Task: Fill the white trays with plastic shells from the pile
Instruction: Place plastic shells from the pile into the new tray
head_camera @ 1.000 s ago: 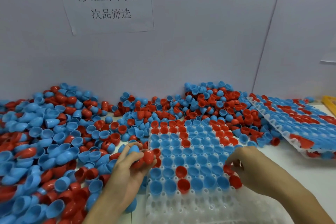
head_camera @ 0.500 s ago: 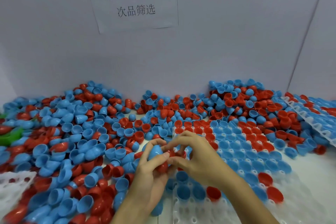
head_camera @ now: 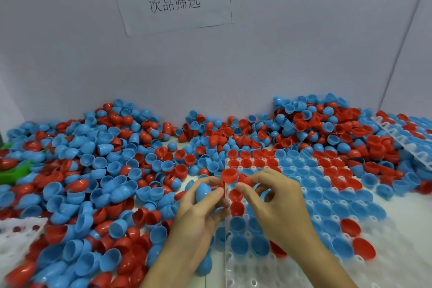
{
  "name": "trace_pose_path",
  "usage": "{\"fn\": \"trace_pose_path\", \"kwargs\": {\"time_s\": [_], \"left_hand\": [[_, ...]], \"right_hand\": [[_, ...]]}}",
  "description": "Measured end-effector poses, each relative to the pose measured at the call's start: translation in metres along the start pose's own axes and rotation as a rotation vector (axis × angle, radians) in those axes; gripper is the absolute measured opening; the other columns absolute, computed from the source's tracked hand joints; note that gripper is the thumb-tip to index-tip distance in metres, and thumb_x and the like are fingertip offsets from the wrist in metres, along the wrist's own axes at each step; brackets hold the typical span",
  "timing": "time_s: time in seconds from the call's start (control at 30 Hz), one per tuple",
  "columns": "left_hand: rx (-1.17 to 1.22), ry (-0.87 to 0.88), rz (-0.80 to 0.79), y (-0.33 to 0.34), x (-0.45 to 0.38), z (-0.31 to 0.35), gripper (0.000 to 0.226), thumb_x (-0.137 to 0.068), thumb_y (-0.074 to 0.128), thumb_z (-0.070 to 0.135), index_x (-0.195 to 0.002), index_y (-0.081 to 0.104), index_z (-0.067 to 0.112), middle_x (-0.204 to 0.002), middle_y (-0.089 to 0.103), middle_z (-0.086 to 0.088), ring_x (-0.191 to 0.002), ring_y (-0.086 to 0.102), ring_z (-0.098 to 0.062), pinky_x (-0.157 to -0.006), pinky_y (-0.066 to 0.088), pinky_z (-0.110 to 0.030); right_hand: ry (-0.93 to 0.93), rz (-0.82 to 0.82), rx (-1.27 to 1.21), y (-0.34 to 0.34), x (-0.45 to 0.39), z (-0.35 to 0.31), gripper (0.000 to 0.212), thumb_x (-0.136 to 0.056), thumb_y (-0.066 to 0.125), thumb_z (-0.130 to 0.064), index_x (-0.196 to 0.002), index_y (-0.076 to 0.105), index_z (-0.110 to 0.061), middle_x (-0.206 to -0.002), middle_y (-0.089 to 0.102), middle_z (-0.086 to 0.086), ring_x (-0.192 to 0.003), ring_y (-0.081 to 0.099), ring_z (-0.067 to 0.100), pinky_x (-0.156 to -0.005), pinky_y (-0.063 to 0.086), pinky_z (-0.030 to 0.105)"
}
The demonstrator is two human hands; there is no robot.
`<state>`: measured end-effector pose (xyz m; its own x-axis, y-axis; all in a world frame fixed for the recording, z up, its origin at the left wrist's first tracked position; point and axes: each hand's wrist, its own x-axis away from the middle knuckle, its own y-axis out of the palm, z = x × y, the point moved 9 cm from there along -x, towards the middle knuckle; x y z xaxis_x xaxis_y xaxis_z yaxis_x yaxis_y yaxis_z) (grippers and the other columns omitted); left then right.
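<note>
Pile of glossy red and blue half-shells (head_camera: 98, 170) fills left and centre frame. White tray (head_camera: 327, 271), lower right, mostly filled, near rows bare. Left hand (head_camera: 198, 213) grips blue shell (head_camera: 203, 192); right hand (head_camera: 278, 203) pinches red shell (head_camera: 229, 176), open side up, over tray's left edge.

We see the white tray (head_camera: 292, 271) lying flat beneath our fingers (head_camera: 243, 186), its far cells filled with red and blue shells, near cells empty. The pile (head_camera: 93, 170) of loose shells spreads left and beyond our fingers.
</note>
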<state>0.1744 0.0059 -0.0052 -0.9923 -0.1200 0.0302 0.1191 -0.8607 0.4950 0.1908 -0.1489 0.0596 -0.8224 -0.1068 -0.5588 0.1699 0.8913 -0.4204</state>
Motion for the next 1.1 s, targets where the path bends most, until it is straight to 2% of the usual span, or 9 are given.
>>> {"fn": "trace_pose_path", "kwargs": {"time_s": [0.1, 0.23, 0.33, 0.4, 0.53, 0.63, 0.7, 0.9, 1.1], "left_hand": [[-0.035, -0.063, -0.070, 0.009, 0.003, -0.008, 0.015, -0.075, 0.073, 0.022, -0.088, 0.078, 0.016, -0.078, 0.057, -0.009, -0.064, 0.058, -0.014, -0.055, 0.050, -0.025], [-0.043, -0.071, -0.073, 0.011, 0.002, -0.010, 0.011, -0.074, 0.075, 0.031, -0.079, 0.077, 0.021, -0.074, 0.059, -0.003, -0.061, 0.054, -0.011, -0.053, 0.045, -0.024], [-0.068, -0.029, -0.057, 0.008, 0.000, -0.005, 0.013, -0.074, 0.075, 0.035, -0.074, 0.075, 0.022, -0.074, 0.061, -0.003, -0.065, 0.055, -0.011, -0.061, 0.048, -0.027], [-0.093, -0.016, -0.062, 0.007, 0.000, -0.003, 0.014, -0.076, 0.077, 0.037, -0.076, 0.075, 0.023, -0.076, 0.063, -0.003, -0.067, 0.057, -0.012, -0.064, 0.049, -0.030], [-0.109, -0.014, -0.104, 0.009, 0.002, -0.002, 0.022, -0.077, 0.079, 0.036, -0.089, 0.075, 0.017, -0.076, 0.060, -0.008, -0.066, 0.058, -0.014, -0.057, 0.048, -0.027], [-0.170, 0.012, -0.189, 0.015, 0.005, -0.001, 0.030, -0.074, 0.077, 0.039, -0.099, 0.076, 0.021, -0.080, 0.062, -0.008, -0.067, 0.055, -0.016, -0.056, 0.045, -0.027], [-0.209, 0.016, -0.201, 0.017, 0.006, -0.003, 0.034, -0.072, 0.075, 0.044, -0.100, 0.076, 0.024, -0.084, 0.064, -0.010, -0.069, 0.052, -0.019, -0.058, 0.042, -0.028], [-0.188, 0.008, -0.196, 0.016, 0.005, -0.007, 0.037, -0.070, 0.077, 0.044, -0.099, 0.073, 0.020, -0.080, 0.062, -0.011, -0.063, 0.053, -0.016, -0.050, 0.041, -0.025], [-0.175, 0.002, -0.213, 0.016, 0.005, -0.008, 0.034, -0.069, 0.077, 0.042, -0.097, 0.075, 0.022, -0.077, 0.058, -0.010, -0.059, 0.052, -0.017, -0.050, 0.042, -0.026]], "right_hand": [[-0.023, -0.017, -0.026, 0.007, 0.002, -0.006, 0.015, -0.086, 0.073, -0.033, -0.072, 0.067, -0.037, -0.070, 0.060, -0.016, -0.070, 0.059, 0.012, -0.060, 0.040, 0.009], [-0.059, -0.159, -0.080, 0.024, 0.009, -0.011, 0.033, -0.099, 0.050, -0.038, -0.079, 0.071, -0.021, -0.080, 0.058, -0.014, -0.080, 0.059, 0.013, -0.065, 0.044, 0.014], [-0.053, -0.234, -0.160, 0.030, 0.012, -0.015, 0.041, -0.105, 0.042, -0.038, -0.081, 0.071, -0.022, -0.086, 0.058, -0.013, -0.085, 0.060, 0.015, -0.071, 0.047, 0.019], [-0.042, -0.228, -0.159, 0.027, 0.010, -0.015, 0.036, -0.102, 0.046, -0.035, -0.083, 0.073, -0.022, -0.089, 0.059, -0.013, -0.088, 0.061, 0.015, -0.072, 0.047, 0.018], [-0.035, -0.058, -0.120, 0.003, 0.002, -0.013, 0.011, -0.093, 0.067, -0.019, -0.093, 0.075, -0.027, -0.088, 0.065, -0.015, -0.086, 0.063, 0.013, -0.064, 0.045, 0.016], [-0.047, -0.126, -0.159, 0.005, 0.003, -0.014, 0.030, -0.085, 0.075, -0.011, -0.100, 0.074, -0.037, -0.088, 0.064, -0.014, -0.080, 0.063, 0.015, -0.056, 0.045, 0.018], [-0.053, -0.185, -0.155, 0.011, 0.004, -0.014, 0.034, -0.082, 0.077, -0.006, -0.100, 0.075, -0.035, -0.086, 0.064, -0.016, -0.078, 0.063, 0.014, -0.057, 0.046, 0.015], [-0.045, -0.222, -0.062, 0.017, 0.004, -0.006, 0.023, -0.083, 0.077, -0.008, -0.096, 0.075, -0.027, -0.071, 0.064, -0.013, -0.070, 0.063, 0.013, -0.061, 0.052, 0.021], [-0.158, -0.165, -0.009, 0.017, 0.007, -0.017, 0.026, -0.081, 0.079, -0.003, -0.099, 0.079, -0.022, -0.075, 0.059, -0.022, -0.072, 0.059, 0.002, -0.063, 0.043, 0.007]]}}
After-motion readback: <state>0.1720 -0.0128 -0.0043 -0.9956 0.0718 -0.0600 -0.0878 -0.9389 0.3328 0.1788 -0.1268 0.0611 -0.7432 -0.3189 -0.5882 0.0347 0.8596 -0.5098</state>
